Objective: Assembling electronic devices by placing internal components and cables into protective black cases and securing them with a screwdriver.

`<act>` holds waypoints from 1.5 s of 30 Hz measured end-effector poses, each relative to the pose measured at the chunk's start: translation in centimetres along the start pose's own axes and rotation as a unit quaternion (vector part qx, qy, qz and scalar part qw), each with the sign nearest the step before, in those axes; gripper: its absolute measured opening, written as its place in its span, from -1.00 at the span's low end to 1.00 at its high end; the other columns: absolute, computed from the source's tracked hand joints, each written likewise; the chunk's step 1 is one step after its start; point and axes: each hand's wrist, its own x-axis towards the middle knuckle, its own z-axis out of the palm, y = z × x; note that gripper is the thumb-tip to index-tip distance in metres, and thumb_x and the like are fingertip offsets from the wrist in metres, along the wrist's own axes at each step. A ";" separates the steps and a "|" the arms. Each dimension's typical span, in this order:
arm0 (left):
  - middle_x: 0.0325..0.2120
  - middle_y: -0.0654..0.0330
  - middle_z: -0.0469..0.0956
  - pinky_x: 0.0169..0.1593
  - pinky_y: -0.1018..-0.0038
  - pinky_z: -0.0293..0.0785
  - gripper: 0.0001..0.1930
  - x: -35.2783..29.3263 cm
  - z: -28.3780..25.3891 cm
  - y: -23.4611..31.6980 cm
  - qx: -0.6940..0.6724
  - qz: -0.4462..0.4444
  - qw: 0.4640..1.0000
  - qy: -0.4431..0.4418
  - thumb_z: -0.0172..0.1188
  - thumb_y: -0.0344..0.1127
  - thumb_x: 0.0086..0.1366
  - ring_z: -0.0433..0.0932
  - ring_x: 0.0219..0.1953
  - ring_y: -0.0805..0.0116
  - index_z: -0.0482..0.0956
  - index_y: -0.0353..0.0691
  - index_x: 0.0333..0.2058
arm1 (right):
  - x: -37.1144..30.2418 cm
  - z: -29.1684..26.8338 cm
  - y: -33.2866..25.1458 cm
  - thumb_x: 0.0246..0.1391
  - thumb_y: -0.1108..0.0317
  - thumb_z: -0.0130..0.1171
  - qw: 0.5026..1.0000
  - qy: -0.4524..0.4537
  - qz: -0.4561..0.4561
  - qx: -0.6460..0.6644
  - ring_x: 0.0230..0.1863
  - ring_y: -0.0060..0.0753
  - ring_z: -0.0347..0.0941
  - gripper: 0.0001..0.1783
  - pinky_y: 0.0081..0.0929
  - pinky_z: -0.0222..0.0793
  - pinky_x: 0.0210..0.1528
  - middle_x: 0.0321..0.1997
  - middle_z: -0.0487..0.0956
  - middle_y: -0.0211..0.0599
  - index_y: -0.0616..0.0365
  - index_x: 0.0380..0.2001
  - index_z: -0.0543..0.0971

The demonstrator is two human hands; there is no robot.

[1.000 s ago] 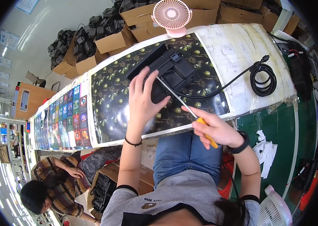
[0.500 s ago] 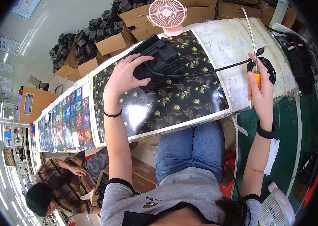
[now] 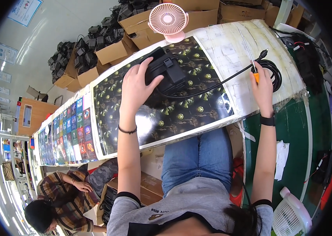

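A black plastic case (image 3: pixel 170 74) with a latch lies on the dark patterned mat, its lid side toward the far left. My left hand (image 3: pixel 136 84) grips its left end, thumb on the near side and fingers over the far side. From the case a black cable (image 3: pixel 209 91) runs right to a coil (image 3: pixel 275 74) with a plug at its far side. My right hand (image 3: pixel 263 88) is closed around a screwdriver (image 3: pixel 256 76) with an orange handle, beside the coil. The screwdriver's long thin shaft points away from me, low over the white table surface.
A pink fan (image 3: pixel 168 19) stands at the table's far edge. Beyond it are cardboard boxes (image 3: pixel 113 49) and piles of black cases (image 3: pixel 61 59). Another person (image 3: pixel 62 196) sits at the lower left. A white fan (image 3: pixel 291 216) stands at lower right, near a green surface (image 3: pixel 266 157).
The case has turned slightly and shifted left, with my left hand still at its end. My right hand has moved left and lowered the screwdriver, its shaft tilting away toward the table.
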 end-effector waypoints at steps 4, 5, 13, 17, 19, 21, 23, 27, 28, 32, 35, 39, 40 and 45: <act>-0.04 0.12 0.57 0.04 0.25 0.47 -0.46 1.2 2.5 -0.8 -0.029 0.021 0.999 -0.014 0.33 -0.13 0.15 0.56 -0.04 0.11 0.50 -0.06 0.12 | -0.2 0.0 -3.6 0.21 0.31 0.17 0.988 -0.024 0.062 0.142 -0.48 -0.36 0.49 -0.73 -0.39 0.38 -0.46 -0.45 0.53 -0.26 0.07 -0.03 0.54; -0.04 0.12 0.57 0.04 0.25 0.47 -0.46 1.3 2.7 -0.7 -0.032 0.023 0.999 -0.016 0.33 -0.13 0.15 0.56 -0.04 0.11 0.50 -0.06 0.12 | -0.3 -0.3 -4.6 0.20 0.30 0.19 0.949 -0.113 0.183 0.229 -0.61 -0.54 0.43 -0.75 -0.50 0.32 -0.57 -0.53 0.51 -0.37 0.08 -0.06 0.56; 0.01 0.16 0.55 0.05 0.24 0.39 -0.44 -5.0 1.6 2.1 0.025 0.219 0.970 0.098 0.42 -0.14 -0.03 0.53 -0.04 0.14 0.60 0.07 0.03 | -3.6 3.8 -8.9 0.23 0.37 0.18 0.798 -0.165 0.217 0.537 -0.35 -0.75 0.48 -0.82 -0.79 0.33 -0.58 -0.04 0.62 -0.18 0.10 -0.29 0.35; -0.02 0.16 0.57 0.03 0.27 0.40 -0.48 -7.3 1.1 3.2 0.011 0.218 0.969 0.114 0.45 -0.16 -0.11 0.54 -0.05 0.17 0.66 0.12 -0.06 | -4.3 4.2 -9.9 0.20 0.41 0.20 0.778 -0.197 0.214 0.557 -0.30 -0.74 0.50 -0.80 -0.79 0.34 -0.57 0.03 0.60 -0.17 0.08 -0.31 0.33; -0.03 0.17 0.57 0.02 0.27 0.41 -0.48 -7.8 1.1 4.1 0.003 0.221 0.969 0.110 0.45 -0.16 -0.12 0.54 -0.06 0.17 0.66 0.13 -0.06 | -4.8 4.1 -10.5 0.19 0.44 0.20 0.772 -0.200 0.211 0.566 -0.29 -0.74 0.50 -0.79 -0.80 0.33 -0.57 0.05 0.59 -0.17 0.07 -0.32 0.33; -0.02 0.18 0.57 -0.01 0.27 0.42 -0.46 -8.3 1.3 4.5 -0.004 0.228 0.966 0.119 0.47 -0.16 -0.14 0.54 -0.07 0.18 0.65 0.18 -0.07 | -5.1 3.9 -11.2 0.17 0.49 0.21 0.778 -0.168 0.184 0.577 -0.29 -0.75 0.49 -0.76 -0.81 0.33 -0.56 0.05 0.59 -0.18 0.06 -0.32 0.31; -0.02 0.18 0.57 -0.02 0.27 0.43 -0.45 -8.6 1.4 5.0 -0.018 0.223 0.966 0.128 0.48 -0.15 -0.17 0.55 -0.08 0.18 0.65 0.20 -0.07 | -5.2 3.7 -11.3 0.15 0.54 0.21 0.778 -0.158 0.187 0.578 -0.28 -0.74 0.49 -0.74 -0.81 0.34 -0.56 0.03 0.59 -0.14 0.05 -0.34 0.30; -0.02 0.16 0.57 -0.05 0.27 0.44 -0.44 -8.7 1.1 5.6 -0.064 0.213 0.967 0.127 0.47 -0.15 -0.18 0.55 -0.08 0.16 0.65 0.18 -0.07 | -5.4 3.7 -10.9 0.13 0.59 0.21 0.784 -0.111 0.135 0.596 -0.32 -0.74 0.47 -0.71 -0.81 0.35 -0.55 -0.01 0.60 -0.09 0.06 -0.36 0.28; -0.02 0.13 0.57 -0.05 0.27 0.45 -0.44 -8.6 1.0 5.6 -0.086 0.209 0.967 0.120 0.47 -0.15 -0.17 0.55 -0.08 0.14 0.66 0.14 -0.06 | -5.4 3.7 -10.8 0.13 0.58 0.21 0.782 -0.112 0.120 0.601 -0.33 -0.75 0.45 -0.71 -0.81 0.34 -0.54 0.00 0.60 -0.08 0.06 -0.36 0.28; -0.01 0.07 0.55 -0.04 0.24 0.46 -0.45 -8.2 1.1 5.3 -0.176 0.195 0.962 0.074 0.45 -0.15 -0.13 0.55 -0.07 0.06 0.65 -0.01 -0.05 | -5.4 3.2 -9.8 0.09 0.63 0.24 0.768 -0.165 0.141 0.603 -0.23 -0.63 0.52 -0.67 -0.73 0.46 -0.40 -0.06 0.61 -0.15 0.07 -0.39 0.27; 0.01 0.06 0.54 -0.01 0.23 0.45 -0.45 -8.1 1.3 4.9 -0.232 0.171 0.957 0.040 0.45 -0.14 -0.11 0.54 -0.06 0.02 0.65 -0.07 -0.05 | -5.2 4.2 -9.3 0.01 0.73 0.26 0.756 -0.100 0.045 0.645 -0.10 -0.41 0.59 -0.61 -0.59 0.55 -0.21 -0.20 0.60 -0.29 0.07 -0.43 0.26; -0.02 0.07 0.56 -0.01 0.23 0.45 -0.46 -8.6 1.3 5.6 -0.226 0.173 0.957 0.062 0.45 -0.11 -0.14 0.54 -0.07 0.03 0.68 -0.09 -0.10 | -5.5 3.7 -9.3 -0.05 0.76 0.30 0.750 -0.105 0.077 0.648 -0.03 -0.24 0.60 -0.57 -0.46 0.55 -0.07 -0.35 0.57 -0.29 0.08 -0.47 0.25; -0.03 0.08 0.57 -0.02 0.24 0.45 -0.45 -8.8 1.2 6.2 -0.204 0.166 0.962 0.074 0.46 -0.09 -0.18 0.55 -0.08 0.04 0.69 -0.09 -0.12 | -5.5 3.8 -9.3 -0.06 0.75 0.31 0.732 -0.109 0.096 0.666 -0.02 -0.23 0.59 -0.56 -0.43 0.55 -0.05 -0.34 0.57 -0.25 0.08 -0.49 0.24; -0.05 0.07 0.57 0.01 0.22 0.40 -0.42 -11.2 0.1 8.0 -0.112 0.148 0.978 0.099 0.50 -0.14 -0.29 0.53 -0.06 0.05 0.69 0.02 -0.13 | -5.4 2.5 -10.6 -0.06 0.73 0.33 0.720 -0.134 0.137 0.667 -0.03 -0.27 0.60 -0.56 -0.44 0.55 -0.04 -0.39 0.54 -0.35 0.07 -0.51 0.25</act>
